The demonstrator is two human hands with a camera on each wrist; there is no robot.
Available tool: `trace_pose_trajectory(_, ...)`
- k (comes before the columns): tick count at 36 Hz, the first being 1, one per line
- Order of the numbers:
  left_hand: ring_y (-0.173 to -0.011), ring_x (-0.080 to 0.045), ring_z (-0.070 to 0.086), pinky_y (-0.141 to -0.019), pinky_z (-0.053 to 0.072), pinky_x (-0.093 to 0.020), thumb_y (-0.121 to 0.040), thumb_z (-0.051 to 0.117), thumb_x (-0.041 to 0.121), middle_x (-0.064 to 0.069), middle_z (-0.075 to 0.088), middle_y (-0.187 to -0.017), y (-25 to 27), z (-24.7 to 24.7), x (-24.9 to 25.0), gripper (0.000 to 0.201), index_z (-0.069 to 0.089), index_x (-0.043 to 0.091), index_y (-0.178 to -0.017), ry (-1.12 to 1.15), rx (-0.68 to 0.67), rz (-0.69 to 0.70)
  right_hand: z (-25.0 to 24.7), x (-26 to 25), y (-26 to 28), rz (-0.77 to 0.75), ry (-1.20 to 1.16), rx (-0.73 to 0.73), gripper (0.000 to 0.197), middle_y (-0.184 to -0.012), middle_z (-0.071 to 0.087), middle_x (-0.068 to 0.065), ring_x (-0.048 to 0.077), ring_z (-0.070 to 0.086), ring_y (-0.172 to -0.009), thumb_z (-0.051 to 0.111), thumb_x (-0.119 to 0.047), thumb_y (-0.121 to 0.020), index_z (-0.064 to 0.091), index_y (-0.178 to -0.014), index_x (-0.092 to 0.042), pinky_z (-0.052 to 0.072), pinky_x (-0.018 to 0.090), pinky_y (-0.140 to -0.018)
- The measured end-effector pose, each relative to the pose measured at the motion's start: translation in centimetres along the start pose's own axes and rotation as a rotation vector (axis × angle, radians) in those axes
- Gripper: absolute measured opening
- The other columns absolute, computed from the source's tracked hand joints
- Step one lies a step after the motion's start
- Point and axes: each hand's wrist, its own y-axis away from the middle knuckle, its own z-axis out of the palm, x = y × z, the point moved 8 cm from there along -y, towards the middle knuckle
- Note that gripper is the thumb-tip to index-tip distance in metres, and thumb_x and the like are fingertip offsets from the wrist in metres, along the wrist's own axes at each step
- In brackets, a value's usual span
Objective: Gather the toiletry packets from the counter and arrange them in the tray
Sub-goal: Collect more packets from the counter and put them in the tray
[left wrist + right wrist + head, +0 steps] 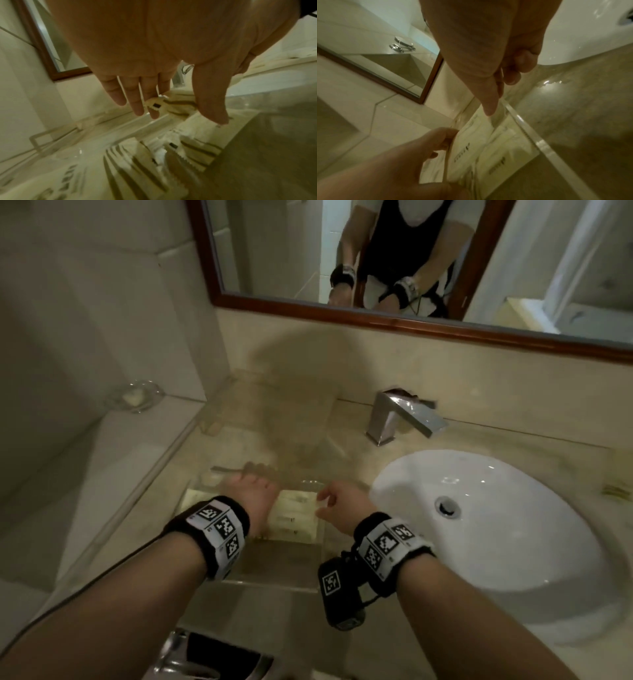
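The packets [296,517] lie inside the clear tray [274,583], a cream row of them side by side, the tray itself sitting on the desk [479,419] just left of the sink [513,542]. My left hand [255,491] is over the left part of the row; the left wrist view shows my fingers [137,106] straight and spread, with one packet [155,104] touching their tips. Whether I truly pinch it or only nudge it, I cannot tell, so I call that hand open. My right hand [337,498] is at the tray's right wall, thumb and forefinger closed on what seems to be the wall's top edge, the other fingers curled; it steadies the tray, I judge.

To do this well I should keep the right hand firm so the light tray does not slide toward the basin, and use the left fingertips flat to press the packets down and square their edges against one another, printed faces up, rather than lifting them again.

One more packet [616,491] seems to lie at the far right, past the sink, but it is cut off by the frame's edge. My left wrist covers the left packets, the tray's clear walls are hard to trace, and the print is too blurred to read.
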Motion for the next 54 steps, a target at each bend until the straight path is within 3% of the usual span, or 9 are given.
trace_pose_trajectory(2, -0.128, -0.022, 0.042, -0.109, 0.026, -0.038, -0.074, 0.065, 0.045, 0.0, 0.046, -0.139, -0.6, 0.6, 0.3, 0.068, 0.038, 0.026, -0.134, -0.024, -0.017, 0.011, 0.1, -0.1, -0.1, -0.017, 0.076, 0.043, 0.044, -0.123, 0.052, 0.002, 0.019, 0.055, -0.108, 0.067, -0.029, -0.083, 0.053, -0.124, -0.02, 0.044, 0.027, -0.088)
trace_pose_trajectory(4, -0.129, -0.023, 0.042, -0.108, 0.027, -0.038, -0.075, 0.065, 0.046, -0.002, 0.046, -0.138, -1.2, 1.1, 0.6, 0.066, 0.039, 0.024, -0.132, -0.052, -0.032, 0.031, 0.5, -0.4, 0.0, -0.07, 0.122, 0.061, 0.052, -0.133, 0.045, 0.002, 0.021, 0.051, -0.117, 0.07, -0.03, -0.08, 0.05, -0.128, -0.023, 0.043, 0.03, -0.097)
trace_pose_trajectory(9, -0.13, -0.026, 0.04, -0.109, 0.027, -0.041, -0.072, 0.067, 0.053, -0.005, 0.043, -0.139, -1.8, 2.0, 1.7, 0.074, 0.039, 0.02, -0.132, -0.059, -0.076, 0.094, 1.6, -1.9, 0.2, -0.209, 0.345, 0.007, 0.042, -0.128, 0.051, -0.001, 0.021, 0.044, -0.118, 0.071, -0.038, -0.076, 0.057, -0.112, -0.022, 0.037, 0.031, -0.096)
trace_pose_trajectory(17, -0.13, -0.026, 0.038, -0.108, 0.028, -0.041, -0.068, 0.07, 0.054, -0.004, 0.042, -0.138, -1.7, 1.9, 1.8, 0.08, 0.037, 0.021, -0.133, -0.077, -0.064, 0.125, 3.3, -2.1, -0.2, -0.212, 0.552, -0.073, 0.042, -0.126, 0.05, 0.0, 0.025, 0.039, -0.12, 0.068, -0.039, -0.076, 0.056, -0.114, -0.025, 0.032, 0.036, -0.099)
trace_pose_trajectory(24, -0.133, -0.025, 0.034, -0.109, 0.023, -0.038, -0.072, 0.068, 0.042, -0.004, 0.034, -0.142, -0.9, 2.1, 1.0, 0.082, 0.027, 0.021, -0.14, -0.033, -0.028, 0.113, 3.6, -1.9, -0.4, -0.185, 0.558, -0.07, 0.043, -0.127, 0.048, 0.001, 0.025, 0.04, -0.118, 0.068, -0.038, -0.076, 0.056, -0.114, -0.024, 0.033, 0.036, -0.098)
trace_pose_trajectory(30, -0.133, -0.023, 0.035, -0.111, 0.023, -0.039, -0.075, 0.066, 0.049, -0.002, 0.036, -0.143, -0.4, 1.8, 1.4, 0.081, 0.027, 0.023, -0.141, 0.015, -0.052, 0.109, 3.2, -1.6, 0.2, -0.164, 0.505, -0.086, 0.04, -0.133, 0.045, 0.001, 0.026, 0.039, -0.122, 0.067, -0.035, -0.079, 0.057, -0.116, -0.024, 0.033, 0.037, -0.1)
trace_pose_trajectory(36, -0.136, -0.021, 0.032, -0.112, 0.023, -0.039, -0.073, 0.064, 0.057, 0.001, 0.032, -0.148, 0.0, 0.9, 1.8, 0.087, 0.023, 0.028, -0.144, 0.059, -0.053, 0.09, 2.0, -1.8, 0.8, -0.203, 0.429, 0.004, 0.034, -0.134, 0.047, -0.003, 0.023, 0.039, -0.124, 0.066, -0.034, -0.081, 0.061, -0.114, -0.027, 0.033, 0.035, -0.103)
trace_pose_trajectory(42, -0.138, -0.021, 0.031, -0.113, 0.024, -0.039, -0.081, 0.057, 0.055, 0.0, 0.03, -0.15, 0.4, -0.7, 2.9, 0.078, 0.022, 0.027, -0.145, 0.059, -0.021, 0.067, -0.4, -1.2, 1.5, -0.194, 0.336, 0.073, 0.028, -0.133, 0.05, 0.0, 0.024, 0.039, -0.127, 0.062, -0.034, -0.085, 0.062, -0.112, -0.026, 0.032, 0.035, -0.107)
trace_pose_trajectory(54, -0.137, -0.025, 0.032, -0.11, 0.029, -0.041, -0.087, 0.05, 0.052, -0.001, 0.026, -0.153, -0.3, -5.6, 13.0, 0.071, 0.02, 0.026, -0.146, 0.072, 0.009, 0.173, -7.7, 7.3, 6.0, -0.092, 0.198, 0.202, 0.028, -0.135, 0.047, 0.004, 0.025, 0.04, -0.126, 0.06, -0.034, -0.088, 0.063, -0.113, -0.022, 0.032, 0.034, -0.108)
